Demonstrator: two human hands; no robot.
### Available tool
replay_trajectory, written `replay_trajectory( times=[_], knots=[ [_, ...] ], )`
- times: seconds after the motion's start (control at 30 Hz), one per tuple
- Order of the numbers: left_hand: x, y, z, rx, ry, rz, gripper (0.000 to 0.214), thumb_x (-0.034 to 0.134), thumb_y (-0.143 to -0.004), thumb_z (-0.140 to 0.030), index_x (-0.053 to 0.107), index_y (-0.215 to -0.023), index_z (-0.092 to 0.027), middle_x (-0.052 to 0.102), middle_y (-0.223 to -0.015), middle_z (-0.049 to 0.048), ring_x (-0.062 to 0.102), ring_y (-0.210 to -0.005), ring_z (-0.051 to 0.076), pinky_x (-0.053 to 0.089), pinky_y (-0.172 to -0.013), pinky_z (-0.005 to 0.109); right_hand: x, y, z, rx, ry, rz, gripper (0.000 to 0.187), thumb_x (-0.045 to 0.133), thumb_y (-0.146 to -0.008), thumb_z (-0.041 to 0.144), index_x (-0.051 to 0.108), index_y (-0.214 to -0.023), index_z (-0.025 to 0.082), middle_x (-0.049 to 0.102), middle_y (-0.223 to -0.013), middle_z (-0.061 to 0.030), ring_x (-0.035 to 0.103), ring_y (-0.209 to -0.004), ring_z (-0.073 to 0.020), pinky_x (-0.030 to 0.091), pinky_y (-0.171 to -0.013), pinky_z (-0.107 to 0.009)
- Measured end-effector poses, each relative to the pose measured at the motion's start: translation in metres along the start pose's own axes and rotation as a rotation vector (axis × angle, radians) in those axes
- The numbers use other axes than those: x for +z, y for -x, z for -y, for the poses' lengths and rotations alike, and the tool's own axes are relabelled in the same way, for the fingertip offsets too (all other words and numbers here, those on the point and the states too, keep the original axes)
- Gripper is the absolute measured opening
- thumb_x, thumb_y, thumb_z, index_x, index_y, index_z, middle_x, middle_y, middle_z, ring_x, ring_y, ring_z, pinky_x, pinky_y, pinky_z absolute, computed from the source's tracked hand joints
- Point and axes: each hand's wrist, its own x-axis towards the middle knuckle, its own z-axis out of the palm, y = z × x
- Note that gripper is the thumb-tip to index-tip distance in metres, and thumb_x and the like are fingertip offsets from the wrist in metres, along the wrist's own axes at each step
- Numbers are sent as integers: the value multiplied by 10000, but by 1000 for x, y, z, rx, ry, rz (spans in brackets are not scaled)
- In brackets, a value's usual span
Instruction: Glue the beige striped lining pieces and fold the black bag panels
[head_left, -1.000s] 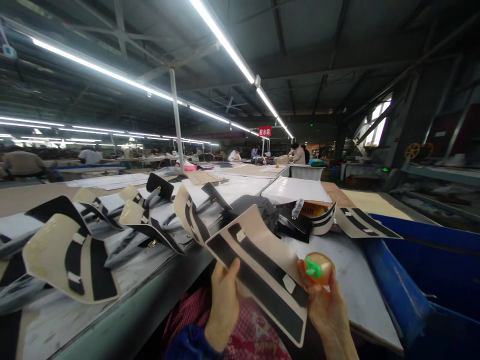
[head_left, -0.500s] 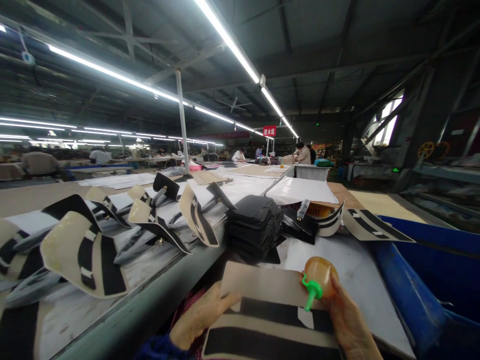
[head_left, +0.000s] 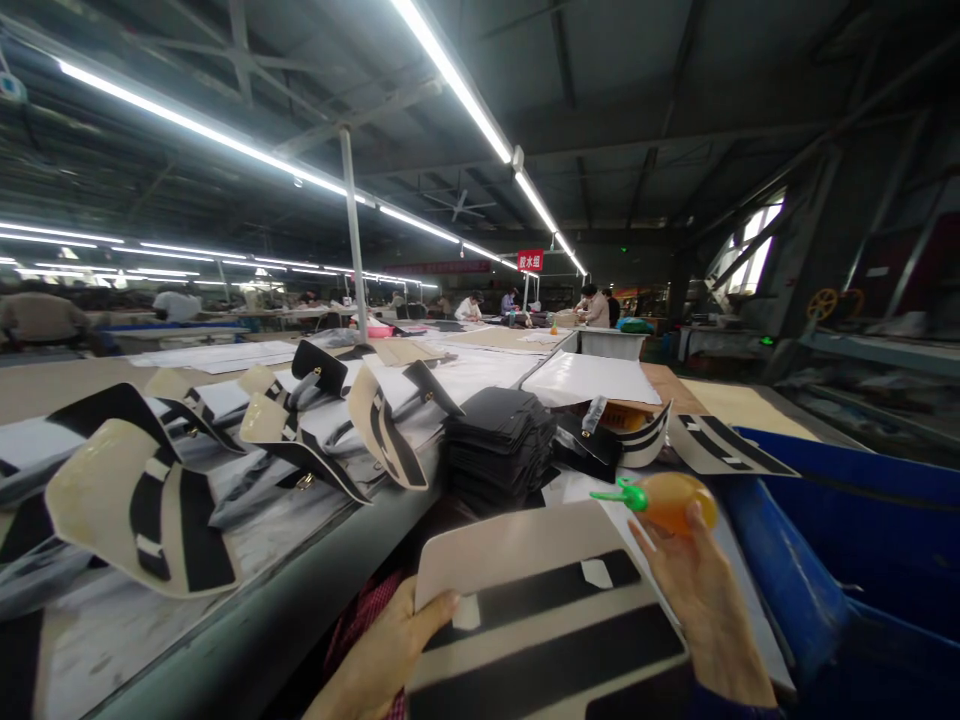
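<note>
My left hand (head_left: 382, 655) grips the left edge of a beige panel with black stripes (head_left: 551, 610), held flat in front of me with the thumb on top. To the right, my right hand (head_left: 701, 590) is closed around a small orange squeeze bottle with a green nozzle (head_left: 664, 498), which points left above the panel's far right corner. Just beyond the panel stands a stack of black pieces (head_left: 499, 445) on the white table (head_left: 720, 560).
Several curved beige-and-black panels (head_left: 142, 510) lie along the long conveyor table (head_left: 247, 560) at left. A blue bin (head_left: 855, 560) stands at right. More striped pieces (head_left: 720, 445) and white sheets (head_left: 592, 380) lie farther back. Other people work at distant tables.
The panel swung from tilted upright to lying flat and low before me. My right hand lifted the bottle up and right, its nozzle now pointing left. The black stack came into view.
</note>
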Motion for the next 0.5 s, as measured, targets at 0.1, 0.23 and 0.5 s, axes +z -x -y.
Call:
replay_trajectory(
  times=[0.1, 0.23, 0.5],
  knots=[
    [17, 3, -2, 52, 102, -109, 370, 854, -707, -365, 720, -994, -173, 797, -1041, 102, 702, -1086, 328, 507, -965, 416, 22, 10, 14, -84, -11, 2, 451, 827, -701, 537, 713, -1083, 326, 748, -1062, 47, 679, -1030, -173, 520, -999, -344],
    [60, 7, -12, -4, 393, -56, 398, 806, -620, -116, 689, -995, -180, 802, -901, 53, 727, -1031, 299, 534, -926, 379, 55, 43, 5, -131, -4, 108, 578, 883, -615, 579, 723, -1107, 322, 743, -1106, -2, 699, -933, -178, 586, -730, -268],
    [79, 9, -19, -104, 624, 61, 501, 710, -576, -41, 696, -1071, -121, 798, -836, 105, 758, -938, 329, 568, -902, 428, 74, 82, -30, -209, 130, 165, 697, 963, -473, 543, 731, -1082, 295, 740, -1142, -70, 674, -1122, -311, 490, -1060, -509]
  ],
)
